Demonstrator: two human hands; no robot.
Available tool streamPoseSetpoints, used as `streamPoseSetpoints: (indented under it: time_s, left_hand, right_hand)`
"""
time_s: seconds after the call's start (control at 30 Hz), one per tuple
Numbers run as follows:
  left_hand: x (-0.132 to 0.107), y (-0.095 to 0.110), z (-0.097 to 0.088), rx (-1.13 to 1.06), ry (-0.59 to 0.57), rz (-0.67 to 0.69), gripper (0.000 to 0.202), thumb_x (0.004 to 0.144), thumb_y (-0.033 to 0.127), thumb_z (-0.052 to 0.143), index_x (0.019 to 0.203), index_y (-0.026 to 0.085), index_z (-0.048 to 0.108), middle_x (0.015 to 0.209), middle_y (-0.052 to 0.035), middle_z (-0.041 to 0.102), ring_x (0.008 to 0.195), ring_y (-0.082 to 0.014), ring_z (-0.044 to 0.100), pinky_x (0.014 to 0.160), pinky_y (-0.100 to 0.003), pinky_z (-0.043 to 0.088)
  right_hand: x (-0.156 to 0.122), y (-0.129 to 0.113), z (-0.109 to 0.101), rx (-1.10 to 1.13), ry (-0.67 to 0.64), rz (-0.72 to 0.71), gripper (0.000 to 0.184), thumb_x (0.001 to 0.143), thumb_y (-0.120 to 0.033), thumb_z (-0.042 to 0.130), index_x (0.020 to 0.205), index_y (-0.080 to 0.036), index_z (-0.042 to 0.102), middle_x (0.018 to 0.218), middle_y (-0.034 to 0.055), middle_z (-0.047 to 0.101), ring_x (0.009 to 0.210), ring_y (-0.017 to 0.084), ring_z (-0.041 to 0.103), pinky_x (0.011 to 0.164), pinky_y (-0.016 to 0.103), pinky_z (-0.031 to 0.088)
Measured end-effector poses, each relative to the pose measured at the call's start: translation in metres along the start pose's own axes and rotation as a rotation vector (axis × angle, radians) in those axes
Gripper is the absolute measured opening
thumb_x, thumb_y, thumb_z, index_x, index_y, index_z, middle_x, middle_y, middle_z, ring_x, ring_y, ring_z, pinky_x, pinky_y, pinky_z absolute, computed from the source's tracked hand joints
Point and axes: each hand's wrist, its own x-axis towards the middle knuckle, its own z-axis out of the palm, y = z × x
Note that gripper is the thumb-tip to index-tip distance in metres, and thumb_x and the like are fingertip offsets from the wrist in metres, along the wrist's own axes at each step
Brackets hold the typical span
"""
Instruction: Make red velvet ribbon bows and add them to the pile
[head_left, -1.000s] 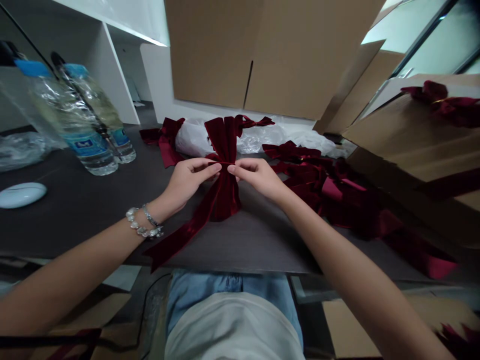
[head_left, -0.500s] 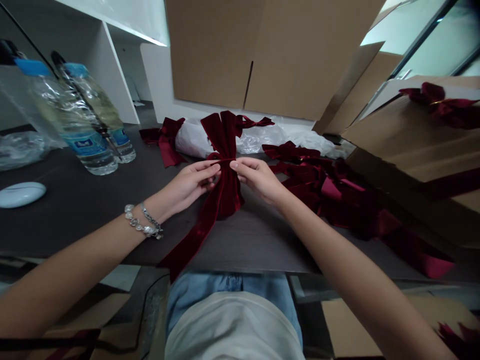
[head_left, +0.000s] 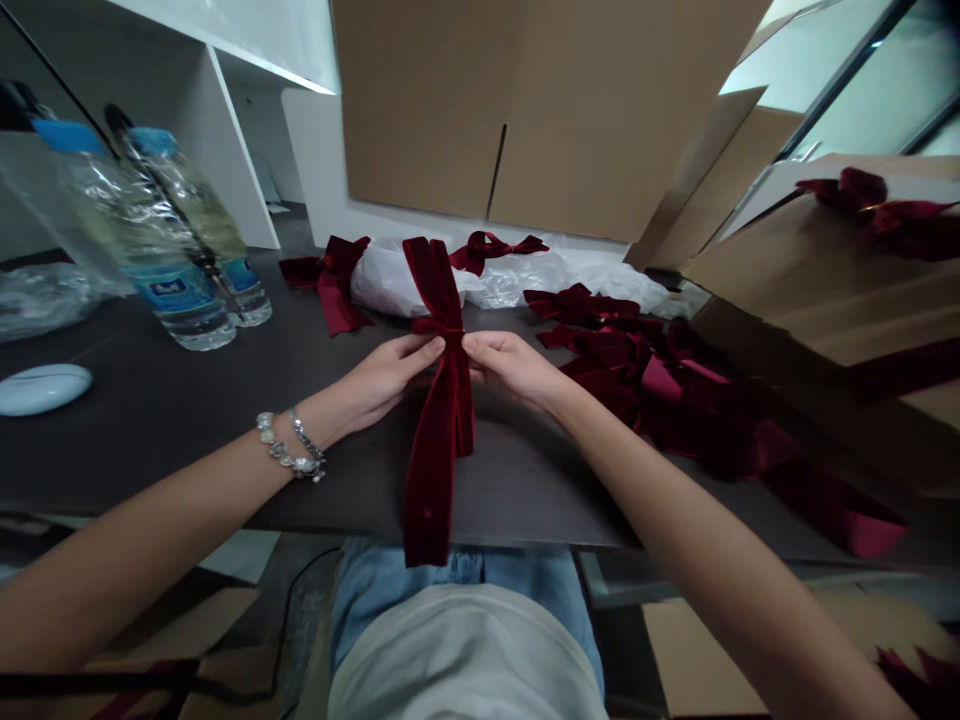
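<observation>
A dark red velvet bow [head_left: 439, 430] hangs upright above the dark desk, gathered at its narrow middle, with one long tail reaching down to the desk's front edge. My left hand [head_left: 390, 375] pinches its middle from the left, thumb on the near side. From the right, my right hand [head_left: 514, 365] grips the same gathered spot between thumb and fingers. The fingers behind the ribbon are partly hidden. More red velvet bows [head_left: 622, 350] lie in a heap to the right of my right hand. Another bow [head_left: 341, 280] lies beyond my left hand.
Two water bottles [head_left: 187, 290] and a white mouse [head_left: 45, 389] stand on the desk [head_left: 322, 500] at left. Clear plastic bags [head_left: 517, 278] lie at the back, before a large cardboard sheet [head_left: 562, 120]. A cardboard box [head_left: 832, 280] with a bow on top is at right.
The bow has been turned and narrowed between my hands; its long tail swung from the lower left to hang straight down. Both hands sit slightly lower.
</observation>
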Motion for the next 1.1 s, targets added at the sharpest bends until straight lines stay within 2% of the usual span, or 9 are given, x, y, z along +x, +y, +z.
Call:
streamPoseSetpoints:
  time_s: [0.13, 0.3, 0.4, 0.53, 0.63, 0.7, 0.83, 1.0, 1.1]
  left_hand:
    - [0.002, -0.003, 0.000, -0.022, -0.046, 0.022, 0.038, 0.069, 0.042, 0.080, 0.094, 0.015, 0.073, 0.095, -0.0053, 0.074, 0.091, -0.0148, 0.066, 0.091, -0.027, 0.048]
    - [0.005, -0.004, -0.001, -0.094, 0.118, 0.166, 0.026, 0.066, 0.029, 0.084, 0.087, 0.018, 0.074, 0.095, -0.0020, 0.074, 0.094, -0.0141, 0.065, 0.095, -0.030, 0.048]
    - [0.006, -0.004, -0.003, -0.085, 0.191, 0.152, 0.023, 0.065, 0.031, 0.084, 0.080, 0.018, 0.073, 0.090, -0.0004, 0.073, 0.095, -0.0137, 0.065, 0.093, -0.029, 0.049]
    - [0.007, -0.004, -0.007, -0.041, 0.221, 0.194, 0.024, 0.066, 0.033, 0.083, 0.081, 0.018, 0.071, 0.090, -0.0005, 0.072, 0.096, -0.0147, 0.064, 0.090, -0.028, 0.050]
    - [0.008, -0.002, -0.008, -0.009, 0.214, 0.240, 0.026, 0.067, 0.034, 0.082, 0.083, 0.019, 0.070, 0.089, -0.0001, 0.071, 0.093, -0.0142, 0.064, 0.088, -0.027, 0.050]
    - [0.008, -0.001, -0.008, -0.018, 0.227, 0.279, 0.027, 0.067, 0.034, 0.083, 0.084, 0.019, 0.068, 0.088, 0.0004, 0.069, 0.095, -0.0141, 0.064, 0.089, -0.027, 0.049]
    - [0.009, 0.003, -0.005, -0.088, 0.245, 0.364, 0.029, 0.067, 0.032, 0.082, 0.087, 0.019, 0.066, 0.091, 0.0009, 0.068, 0.101, -0.0139, 0.062, 0.095, -0.027, 0.047]
    - [0.009, 0.001, -0.005, -0.104, 0.205, 0.393, 0.024, 0.071, 0.033, 0.080, 0.083, 0.018, 0.066, 0.085, 0.0012, 0.068, 0.091, -0.0117, 0.063, 0.092, -0.026, 0.047]
    - [0.010, -0.001, -0.004, -0.090, 0.173, 0.388, 0.021, 0.071, 0.030, 0.080, 0.082, 0.019, 0.067, 0.085, 0.0022, 0.068, 0.086, -0.0105, 0.063, 0.089, -0.025, 0.047]
  right_hand:
    - [0.000, 0.001, 0.001, -0.062, -0.030, 0.079, 0.049, 0.076, -0.064, 0.068, 0.080, -0.015, 0.068, 0.079, 0.0031, 0.064, 0.085, 0.014, 0.060, 0.084, 0.029, 0.049]
    - [-0.001, -0.008, 0.006, -0.322, 0.109, 0.014, 0.050, 0.085, -0.065, 0.056, 0.087, -0.015, 0.063, 0.088, 0.0041, 0.062, 0.084, 0.015, 0.055, 0.080, 0.028, 0.047]
    - [-0.002, -0.014, 0.007, -0.500, 0.111, 0.008, 0.041, 0.086, -0.056, 0.059, 0.095, -0.016, 0.060, 0.093, 0.0041, 0.061, 0.084, 0.015, 0.054, 0.079, 0.029, 0.046]
    - [-0.004, -0.020, 0.002, -0.617, 0.117, -0.087, 0.030, 0.077, -0.030, 0.070, 0.098, -0.015, 0.055, 0.092, 0.0028, 0.061, 0.080, 0.014, 0.056, 0.074, 0.028, 0.047]
    - [-0.006, -0.028, -0.003, -0.560, 0.067, -0.075, 0.031, 0.081, -0.027, 0.064, 0.107, -0.016, 0.054, 0.082, 0.0007, 0.062, 0.064, 0.011, 0.054, 0.056, 0.024, 0.044]
    - [-0.007, -0.035, -0.005, -0.605, 0.120, -0.150, 0.025, 0.081, -0.027, 0.065, 0.102, -0.015, 0.059, 0.078, 0.0006, 0.062, 0.058, 0.010, 0.051, 0.052, 0.023, 0.040]
    - [-0.005, -0.036, -0.008, -0.727, 0.283, -0.364, 0.014, 0.078, -0.027, 0.069, 0.081, -0.014, 0.066, 0.077, 0.0020, 0.064, 0.061, 0.010, 0.052, 0.060, 0.025, 0.042]
    - [-0.002, -0.023, -0.006, -0.750, 0.188, -0.302, 0.010, 0.079, -0.024, 0.065, 0.079, -0.014, 0.064, 0.077, 0.0022, 0.065, 0.069, 0.013, 0.057, 0.067, 0.027, 0.045]
    - [-0.003, -0.020, -0.003, -0.754, 0.131, -0.269, 0.016, 0.083, -0.030, 0.063, 0.083, -0.014, 0.063, 0.079, 0.0019, 0.064, 0.072, 0.013, 0.057, 0.070, 0.027, 0.045]
